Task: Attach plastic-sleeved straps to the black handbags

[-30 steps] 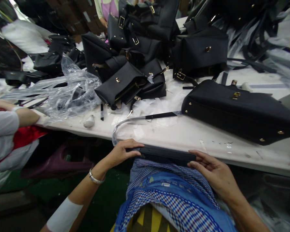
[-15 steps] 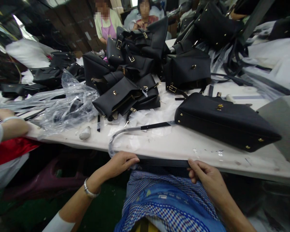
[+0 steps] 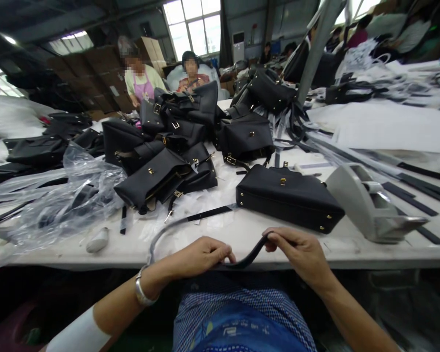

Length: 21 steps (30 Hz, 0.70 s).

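Note:
A black bag strap (image 3: 247,259) sags between my two hands at the table's front edge. Its free end is pinched in the fingertips of my right hand (image 3: 297,249), raised a little above the edge. My left hand (image 3: 205,254) is closed around the strap lower down, thumb on top. Beyond my left wrist, a plastic-wrapped length (image 3: 157,237) curves up onto the table and ends in a bare black strip (image 3: 209,213). Just past my right hand a black handbag (image 3: 289,195) lies on its side, gold clasp and metal feet showing.
Black handbags with gold buckles (image 3: 161,171) are heaped mid-table. Crumpled clear plastic (image 3: 77,195) and a small pale object (image 3: 97,240) lie left. A grey metal tape-dispenser-like stand (image 3: 370,205) is right, beside more straps (image 3: 425,181). Two people (image 3: 143,85) are across the table.
My right hand has lifted with the strap end, and the strap has gone from taut and level to sagging. My hands are nearer each other. The view has tilted up and turned right.

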Motion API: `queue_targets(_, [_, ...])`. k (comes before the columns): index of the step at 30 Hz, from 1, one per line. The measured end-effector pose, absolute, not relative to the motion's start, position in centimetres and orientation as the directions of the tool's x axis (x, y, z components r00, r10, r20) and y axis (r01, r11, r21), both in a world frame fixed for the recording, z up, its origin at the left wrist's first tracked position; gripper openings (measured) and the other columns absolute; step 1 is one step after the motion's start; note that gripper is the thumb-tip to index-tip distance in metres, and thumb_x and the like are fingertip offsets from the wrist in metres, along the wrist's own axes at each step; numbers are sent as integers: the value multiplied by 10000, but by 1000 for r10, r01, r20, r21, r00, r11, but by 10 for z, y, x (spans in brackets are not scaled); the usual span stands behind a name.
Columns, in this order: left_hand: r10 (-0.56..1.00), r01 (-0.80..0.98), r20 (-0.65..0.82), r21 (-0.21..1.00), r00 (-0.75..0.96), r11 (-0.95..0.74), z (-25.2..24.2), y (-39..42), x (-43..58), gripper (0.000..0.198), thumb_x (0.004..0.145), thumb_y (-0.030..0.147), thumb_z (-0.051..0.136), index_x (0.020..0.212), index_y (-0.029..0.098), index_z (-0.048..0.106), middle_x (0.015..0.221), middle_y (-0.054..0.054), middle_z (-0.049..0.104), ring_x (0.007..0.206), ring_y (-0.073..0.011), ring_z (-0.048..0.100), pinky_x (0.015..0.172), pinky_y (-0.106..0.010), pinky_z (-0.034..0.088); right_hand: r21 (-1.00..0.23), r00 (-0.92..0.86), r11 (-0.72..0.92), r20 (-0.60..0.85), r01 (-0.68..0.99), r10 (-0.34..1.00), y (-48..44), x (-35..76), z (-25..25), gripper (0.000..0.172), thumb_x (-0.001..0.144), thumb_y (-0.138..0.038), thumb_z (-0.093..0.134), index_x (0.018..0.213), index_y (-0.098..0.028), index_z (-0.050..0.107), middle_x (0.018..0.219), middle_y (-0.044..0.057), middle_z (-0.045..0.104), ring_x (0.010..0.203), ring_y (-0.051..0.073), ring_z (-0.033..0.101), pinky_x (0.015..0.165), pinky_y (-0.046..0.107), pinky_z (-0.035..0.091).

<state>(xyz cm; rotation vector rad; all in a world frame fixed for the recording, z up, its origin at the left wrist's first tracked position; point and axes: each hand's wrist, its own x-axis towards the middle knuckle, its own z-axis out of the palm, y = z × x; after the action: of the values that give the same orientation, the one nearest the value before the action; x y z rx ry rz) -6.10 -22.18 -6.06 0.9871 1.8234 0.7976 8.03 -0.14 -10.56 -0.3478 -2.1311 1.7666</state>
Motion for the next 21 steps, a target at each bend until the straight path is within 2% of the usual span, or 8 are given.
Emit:
queue_targets(2, [873, 295, -347, 843, -342, 451, -59, -214, -70, 589, 1000, 535, 309, 1005, 140, 745, 851, -60, 716, 706, -146, 588, 663, -243, 457, -975, -850, 215, 155, -50, 504, 12, 78, -98, 246, 829, -433, 713, 860, -198, 782, 686, 28, 740, 628, 176, 702, 645, 275, 596])
queue_targets(5, [858, 312, -250, 856, -448, 412, -61, -217, -89, 637, 979, 611, 295, 1120, 143, 704, 1075, -120, 716, 879, -192, 644, 800, -306, 499, -975, -770, 220, 147, -8, 621, 25, 77, -96, 291, 798, -465, 738, 900, -197, 779, 730, 43, 759, 649, 202, 722, 660, 316, 624])
queue_targets(7, [828, 278, -274, 851, -490, 446, -62, -229, -100, 675, 962, 649, 295, 1145, 132, 690, 1136, -147, 708, 943, -216, 662, 849, -336, 504, -976, -737, 216, 131, 20, 663, 29, 79, -100, 318, 788, -496, 739, 906, -203, 778, 742, 47, 764, 651, 211, 727, 667, 336, 633])
queue_targets(9, [814, 208, -381, 838, -439, 504, -59, -244, -105, 709, 944, 682, 296, 1121, 128, 703, 1071, -145, 734, 911, -215, 680, 829, -330, 513, -975, -711, 217, 123, 42, 693, 31, 81, -106, 338, 781, -523, 736, 909, -213, 779, 750, 47, 766, 653, 216, 727, 678, 350, 634])
queue_targets(12, [798, 61, -565, 807, -211, 587, -50, -262, -100, 672, 928, 690, 339, 1085, 166, 729, 941, -105, 759, 820, -190, 688, 763, -286, 511, -970, -682, 234, 122, 73, 721, 32, 83, -112, 349, 779, -539, 735, 929, -227, 779, 770, 44, 767, 674, 222, 728, 719, 375, 630])
queue_targets(15, [788, -85, -613, 789, -49, 609, -41, -270, -88, 577, 934, 653, 398, 1080, 201, 725, 833, -62, 739, 681, -154, 656, 670, -256, 490, -972, -659, 224, 122, 73, 742, 30, 85, -112, 333, 779, -527, 742, 937, -236, 779, 784, 42, 764, 680, 227, 724, 742, 402, 624])
queue_targets(18, [790, -59, -598, 801, -139, 596, -39, -271, -80, 468, 913, 591, 526, 1056, 190, 718, 717, -11, 663, 611, -122, 586, 631, -230, 451, -995, -650, 98, 76, -2, 756, 28, 87, -111, 293, 768, -505, 764, 937, -266, 776, 792, 27, 764, 675, 211, 719, 719, 371, 623])
queue_targets(21, [789, 3, -549, 820, -277, 572, -41, -270, -79, 384, 864, 527, 637, 921, 155, 715, 681, 20, 595, 616, -104, 512, 610, -207, 397, -993, -713, -69, 20, -96, 701, 28, 92, -110, 278, 776, -537, 743, 928, -306, 768, 782, 8, 765, 646, 196, 716, 643, 315, 616])
